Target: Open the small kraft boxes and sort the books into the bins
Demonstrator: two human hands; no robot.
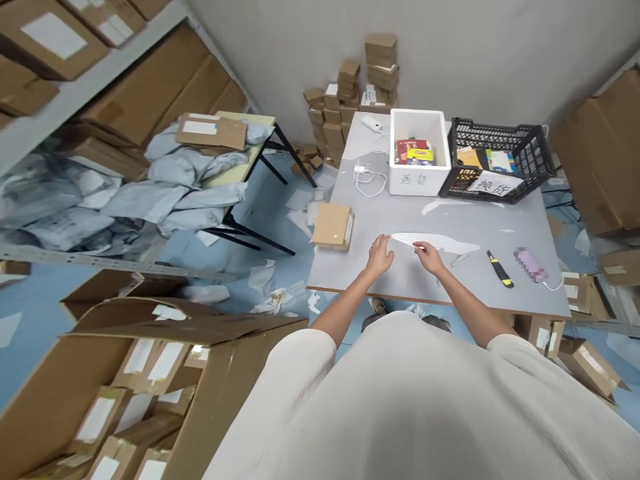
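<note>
A long white torn strip (450, 244), paper or thin plastic, lies across the grey table (370, 220). At its left tip is my left hand (380, 256), fingers loosely bent and the thumb held apart, with nothing visible in it. My right hand (429, 259) pinches the near edge of the strip between thumb and fingers. To the left of my left hand sits a closed cardboard box (330, 225). A black and yellow utility knife (500, 269) lies to the right of my right hand, and a pixelated pinkish item (531, 265) is beyond it.
A white foam box (419, 180) and a black plastic crate (535, 157), both holding small packages, stand at the table's back. Grey parcels (150, 200) cover a side table and shelf. A large open carton (240, 373) of boxes is at lower left. Scraps (275, 301) litter the floor.
</note>
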